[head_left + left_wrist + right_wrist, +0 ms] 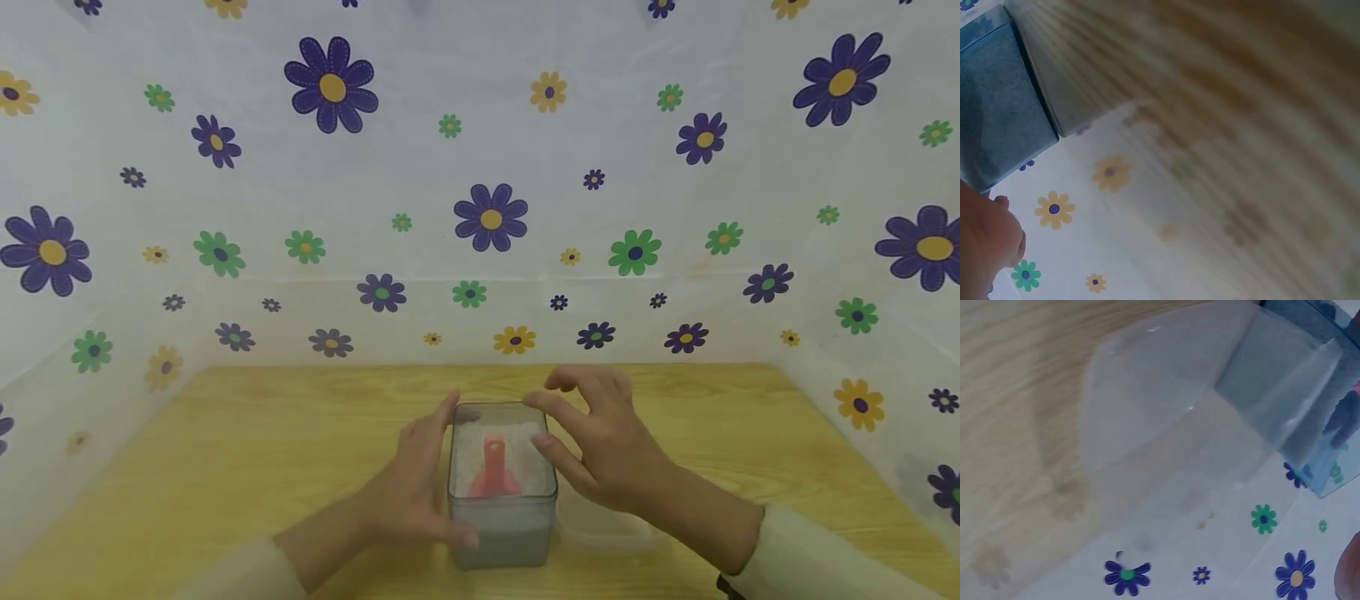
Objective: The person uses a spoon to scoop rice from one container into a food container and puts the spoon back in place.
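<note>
A clear grey-tinted rectangular container [501, 537] stands on the table, filled with a white grainy substance [468, 450]. A pink scoop [494, 467] rests in it, its holed handle sticking up. My left hand [412, 492] lies along the container's left side, fingers extended toward the far corner and thumb by the near corner. The left wrist view catches part of this hand [991, 231] beside the container [1004, 100]. Over the right rim hovers my right hand [607, 442], index finger and thumb spread close to the edge; contact is hard to tell.
A translucent shallow plastic piece, perhaps a lid [603, 529], lies on the wooden table [300, 433] right of the container, partly under my right hand; it looms large in the right wrist view. Flower-patterned white sheeting [405, 167] encloses the back and sides.
</note>
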`<action>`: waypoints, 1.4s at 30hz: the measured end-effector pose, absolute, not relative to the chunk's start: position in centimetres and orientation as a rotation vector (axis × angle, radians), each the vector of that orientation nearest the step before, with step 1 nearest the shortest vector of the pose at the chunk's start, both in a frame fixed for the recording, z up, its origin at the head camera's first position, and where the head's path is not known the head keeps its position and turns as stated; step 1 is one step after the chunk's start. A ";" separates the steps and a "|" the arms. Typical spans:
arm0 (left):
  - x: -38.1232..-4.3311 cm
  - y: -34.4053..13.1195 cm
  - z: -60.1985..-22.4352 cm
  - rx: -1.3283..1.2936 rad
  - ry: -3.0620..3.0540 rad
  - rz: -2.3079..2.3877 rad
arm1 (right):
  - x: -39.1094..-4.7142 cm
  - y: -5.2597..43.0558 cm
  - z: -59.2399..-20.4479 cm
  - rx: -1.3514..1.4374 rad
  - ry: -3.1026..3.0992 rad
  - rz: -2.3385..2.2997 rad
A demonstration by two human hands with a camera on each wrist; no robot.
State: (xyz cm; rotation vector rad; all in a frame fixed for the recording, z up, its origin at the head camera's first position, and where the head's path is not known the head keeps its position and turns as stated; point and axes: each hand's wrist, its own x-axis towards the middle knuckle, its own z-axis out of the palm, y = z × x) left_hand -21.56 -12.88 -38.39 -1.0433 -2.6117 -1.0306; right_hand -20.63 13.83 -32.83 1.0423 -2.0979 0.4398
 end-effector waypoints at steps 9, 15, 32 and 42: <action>-23.0 -12.9 -39.3 -1.186 -2.526 -0.924 | -21.3 9.9 -30.5 1.272 -1.961 0.225; -23.6 -12.6 -39.9 -1.268 -2.440 -0.782 | -22.0 8.3 -30.5 1.483 -1.942 0.022; -23.1 -12.6 -40.1 -1.199 -2.388 -0.689 | -21.5 7.3 -30.9 1.411 -2.370 -0.023; -23.6 -12.7 -40.0 -1.174 -2.371 -0.663 | -21.7 7.2 -30.3 1.340 -2.374 -0.156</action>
